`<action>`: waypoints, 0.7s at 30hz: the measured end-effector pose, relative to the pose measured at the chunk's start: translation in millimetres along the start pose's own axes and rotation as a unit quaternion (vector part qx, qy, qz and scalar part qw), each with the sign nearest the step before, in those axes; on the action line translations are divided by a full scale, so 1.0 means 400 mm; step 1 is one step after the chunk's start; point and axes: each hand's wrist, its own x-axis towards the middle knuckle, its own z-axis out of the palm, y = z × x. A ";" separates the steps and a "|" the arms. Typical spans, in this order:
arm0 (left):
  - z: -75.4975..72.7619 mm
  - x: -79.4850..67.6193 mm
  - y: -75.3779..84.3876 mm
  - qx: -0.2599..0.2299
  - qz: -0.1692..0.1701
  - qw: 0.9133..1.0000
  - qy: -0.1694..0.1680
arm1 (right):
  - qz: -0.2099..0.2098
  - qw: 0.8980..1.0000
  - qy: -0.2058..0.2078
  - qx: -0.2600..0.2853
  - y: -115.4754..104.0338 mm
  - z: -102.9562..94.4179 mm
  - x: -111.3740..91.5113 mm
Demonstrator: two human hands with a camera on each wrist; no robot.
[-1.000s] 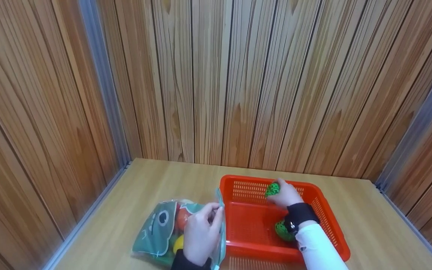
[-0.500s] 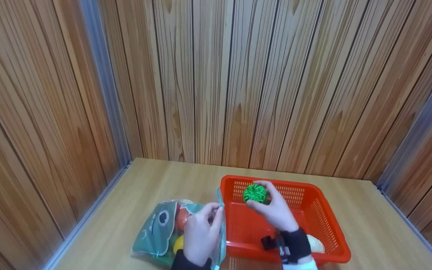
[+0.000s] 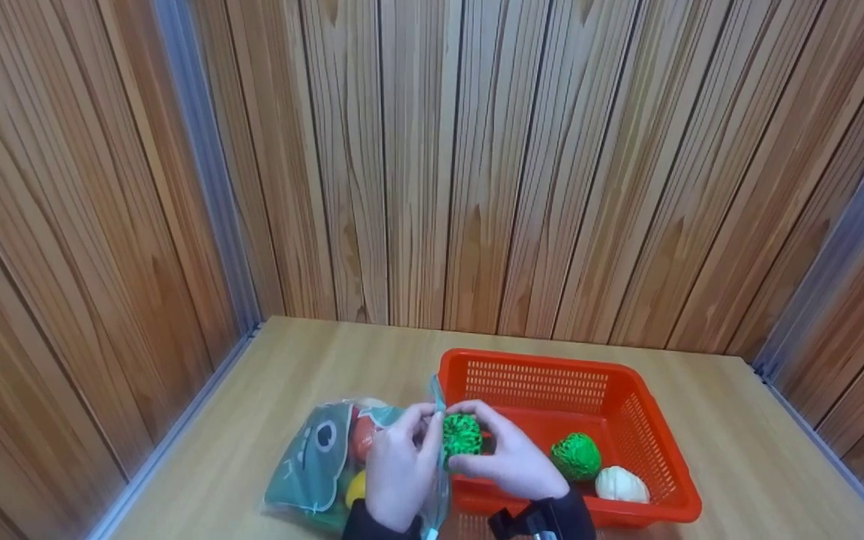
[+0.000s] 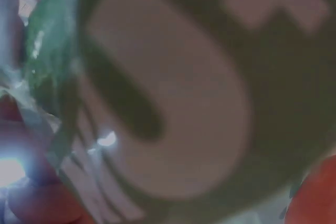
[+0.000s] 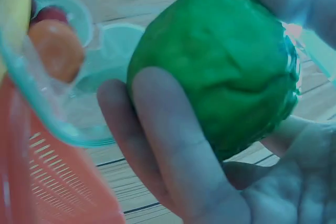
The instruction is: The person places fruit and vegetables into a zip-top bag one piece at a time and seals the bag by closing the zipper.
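Observation:
My right hand (image 3: pixel 511 454) holds a round green toy vegetable (image 3: pixel 462 435), bumpy and dark-flecked, between thumb and fingers at the mouth of a clear zip bag (image 3: pixel 304 465). In the right wrist view the fingers curl round its smoother, wrinkled side. The bag has a green cartoon face with a big eye printed on it. My left hand (image 3: pixel 402 469) pinches the bag's opening edge. Through the plastic show a red piece (image 3: pixel 364 437) and a yellow piece (image 3: pixel 357 489). In the left wrist view the bag's printed side (image 4: pixel 199 98) fills most of the picture, blurred.
A red slotted basket (image 3: pixel 544 360) stands right of the bag, under my right hand. Inside it lie another green bumpy piece (image 3: pixel 576 456) and a white bulb-shaped piece (image 3: pixel 621 485). Wooden panel walls (image 3: pixel 462 165) enclose the table (image 3: pixel 334 345) at the back and sides.
My right hand has lifted the green toy vegetable from the basket's back right and carried it left to the bag's mouth. My left hand keeps its place on the bag.

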 end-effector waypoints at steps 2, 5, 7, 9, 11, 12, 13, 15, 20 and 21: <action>-0.001 -0.001 -0.001 0.009 0.001 1.000 -0.001 | 0.007 1.000 -0.005 -0.016 0.008 0.012 0.009; -0.001 -0.002 -0.002 0.015 0.009 1.000 -0.001 | 0.009 1.000 -0.005 -0.028 0.021 0.035 0.026; -0.002 -0.003 -0.002 0.017 0.016 1.000 0.000 | 0.012 1.000 -0.005 -0.010 0.030 0.054 0.039; -0.002 -0.004 -0.001 0.020 0.020 1.000 0.003 | 0.014 1.000 0.004 0.005 0.037 0.073 0.050; -0.004 -0.006 0.001 0.025 0.024 0.999 0.009 | 0.011 1.000 0.019 0.011 0.045 0.091 0.061; -0.004 -0.006 0.002 0.026 0.025 0.999 0.011 | 0.000 1.000 0.031 0.002 0.048 0.099 0.065; -0.005 -0.007 0.003 0.030 0.025 0.999 0.012 | -0.017 0.999 0.046 -0.018 0.051 0.106 0.068; -0.006 -0.008 0.004 0.033 0.027 0.999 0.013 | -0.059 0.993 0.072 -0.070 0.055 0.121 0.073; -0.003 -0.012 0.007 0.041 0.044 0.998 0.013 | -0.127 0.976 0.077 -0.157 0.129 0.149 0.121; -0.002 -0.013 0.007 0.043 0.048 0.998 0.015 | -0.107 0.987 0.055 -0.109 0.193 0.148 0.153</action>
